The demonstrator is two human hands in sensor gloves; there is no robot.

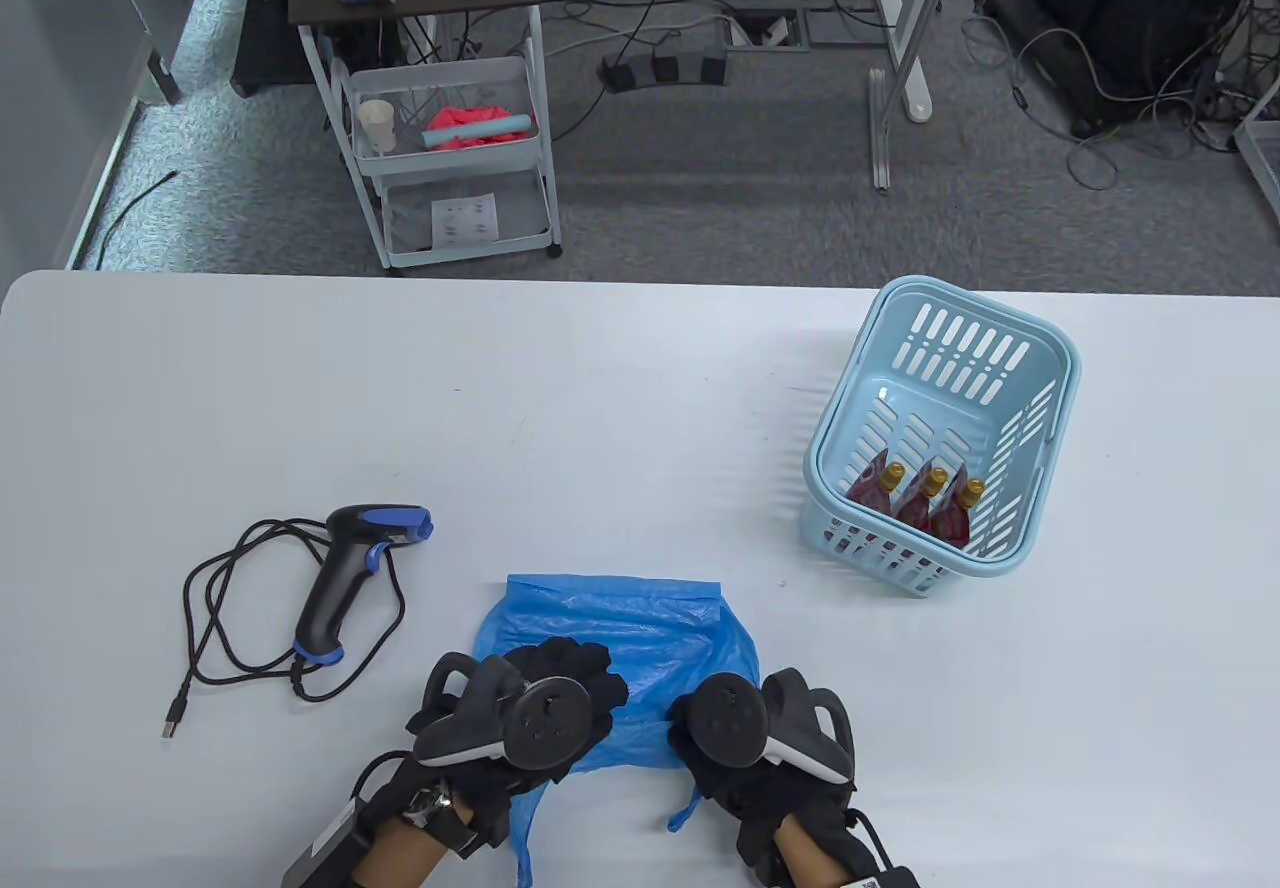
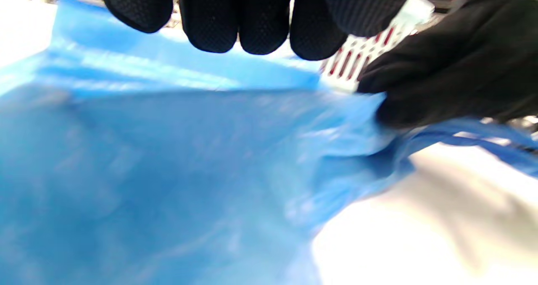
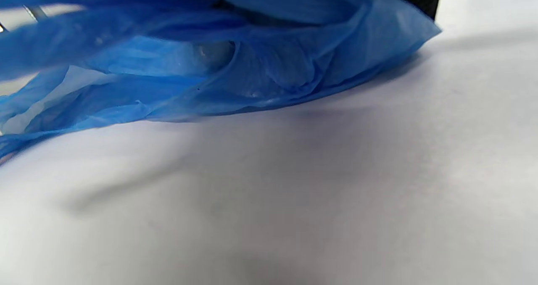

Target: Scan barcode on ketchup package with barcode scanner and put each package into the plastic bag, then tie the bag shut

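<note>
No text or label can be read.

The trackers cover the left hand and the right hand from above, so you cannot see how the fingers hold the blue bag. Both wrist views are blurry, and the bag runs off their edges. The ketchup packs sit half hidden behind the basket wall.
</note>
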